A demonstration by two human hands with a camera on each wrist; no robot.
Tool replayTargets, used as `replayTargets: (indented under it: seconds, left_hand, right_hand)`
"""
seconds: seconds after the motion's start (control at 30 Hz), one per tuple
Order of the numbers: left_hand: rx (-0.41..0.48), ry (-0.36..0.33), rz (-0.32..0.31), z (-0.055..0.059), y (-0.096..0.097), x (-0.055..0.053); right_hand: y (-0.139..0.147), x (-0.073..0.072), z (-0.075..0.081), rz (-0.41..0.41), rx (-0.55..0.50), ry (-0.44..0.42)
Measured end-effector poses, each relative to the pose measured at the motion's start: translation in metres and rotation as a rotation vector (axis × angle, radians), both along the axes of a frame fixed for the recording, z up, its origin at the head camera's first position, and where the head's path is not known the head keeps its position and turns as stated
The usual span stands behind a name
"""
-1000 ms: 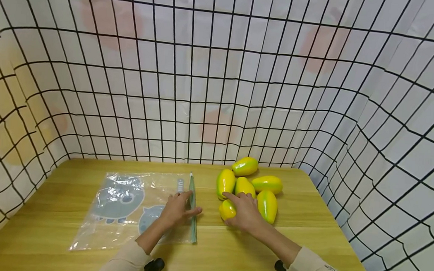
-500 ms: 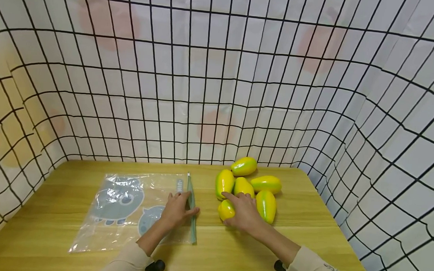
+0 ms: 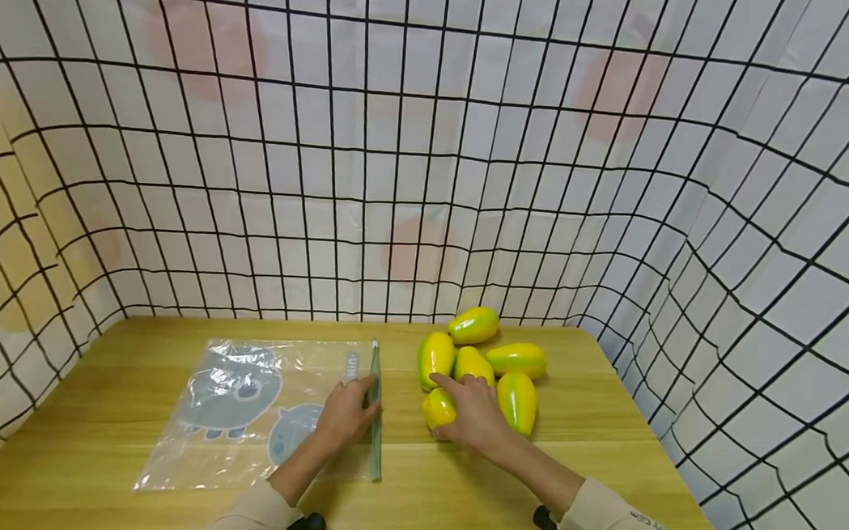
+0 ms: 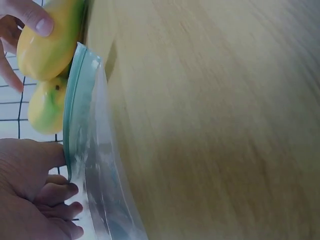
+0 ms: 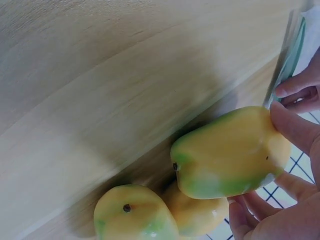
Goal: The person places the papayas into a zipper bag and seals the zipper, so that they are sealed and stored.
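A clear zip bag (image 3: 300,387) with blue-grey cartoon prints and a green zip edge (image 4: 75,100) lies flat at the table's left. At that zip edge my left hand (image 3: 346,413) pinches the bag between thumb and fingers; the thumb tip is partly hidden behind the edge in the left wrist view. My right hand (image 3: 477,414) grips the nearest yellow-green mango (image 5: 230,152), thumb on one side and fingers on the other. Several more mangoes are bunched behind and beside it, among them one (image 3: 516,403) right of the hand and one (image 3: 436,360) at its index finger.
The wooden table (image 3: 604,438) is walled at the back and sides by black wire grid (image 3: 372,173) over a pale printed cloth. A farther mango (image 3: 474,325) lies close to the back grid. Dark wrist mounts (image 3: 306,527) show under the sleeves.
My left thumb has drawn in from right of the zip edge onto it. The right hand stays around the mango. The whole head view has shifted slightly.
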State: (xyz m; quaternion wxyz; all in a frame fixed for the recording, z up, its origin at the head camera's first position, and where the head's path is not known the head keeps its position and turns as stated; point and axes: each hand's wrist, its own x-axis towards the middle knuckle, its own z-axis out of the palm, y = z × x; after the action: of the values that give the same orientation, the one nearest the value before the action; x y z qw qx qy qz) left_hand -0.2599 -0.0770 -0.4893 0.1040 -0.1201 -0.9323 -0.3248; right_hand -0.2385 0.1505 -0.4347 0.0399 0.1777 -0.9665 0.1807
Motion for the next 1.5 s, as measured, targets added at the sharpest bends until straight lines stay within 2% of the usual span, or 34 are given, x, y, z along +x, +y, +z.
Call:
replayTargets:
  seconds: [0.17, 0.4, 0.53, 0.7, 0.93, 1.07, 1.33, 1.5]
  left_hand:
    - [0.069, 0.017, 0.009, 0.001, -0.002, 0.0]
    - [0.168, 0.08, 0.035, 0.007, -0.006, -0.006]
    - [0.236, 0.063, 0.026, 0.011, -0.009, -0.006]
    - [0.293, -0.015, 0.054, 0.011, -0.014, -0.008]
    - [0.274, -0.086, 0.1, 0.012, -0.02, -0.006]
    - [0.285, -0.152, 0.122, 0.011, -0.023, -0.006]
    - [0.519, -0.332, 0.075, 0.014, -0.027, -0.003]
    - [0.601, -0.385, 0.074, 0.019, -0.029, -0.004]
  right_hand:
    - [-0.002, -0.003, 0.006, -0.013, -0.023, -0.008]
    - [-0.004, -0.007, 0.016, -0.025, -0.084, -0.033]
    - [-0.006, -0.009, 0.021, -0.048, -0.107, -0.046]
    - [-0.01, -0.011, 0.026, -0.062, -0.142, -0.059]
    - [-0.014, -0.011, 0.029, -0.088, -0.173, -0.097]
    - [-0.016, -0.012, 0.03, -0.09, -0.196, -0.109]
    - [-0.019, -0.016, 0.033, -0.094, -0.246, -0.117]
    - [-0.021, -0.02, 0.037, -0.076, -0.252, -0.059]
